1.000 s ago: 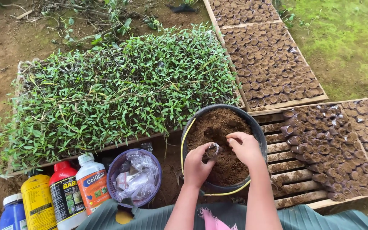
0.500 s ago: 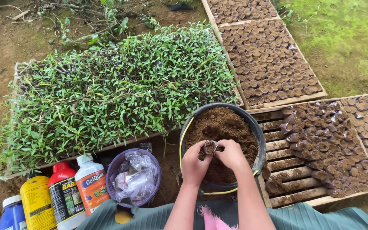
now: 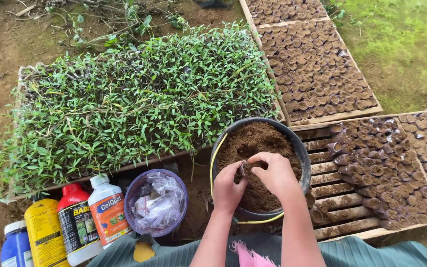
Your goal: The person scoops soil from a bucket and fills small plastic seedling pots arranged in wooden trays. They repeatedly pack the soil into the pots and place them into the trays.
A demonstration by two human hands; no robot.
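Both hands are over a black bucket [image 3: 302, 153] filled with dark brown soil [image 3: 260, 141]. My left hand [image 3: 228, 190] and my right hand [image 3: 275, 175] pinch together a small soil-filled plastic pot [image 3: 243, 168], held just above the soil near the bucket's near side. Most of the pot is hidden by my fingers. A yellow strip runs along the bucket's left rim and under its front.
A wooden tray of green seedlings [image 3: 139, 104] lies left of the bucket. Trays of soil-filled pots [image 3: 317, 74] sit behind and to the right [image 3: 386, 168] on bamboo slats. Bottles [image 3: 107, 212] and a purple tub of plastic bags [image 3: 156, 202] stand at the near left.
My right hand moved from the soil surface toward my left hand, and both now close around the small pot at the bucket's near side.
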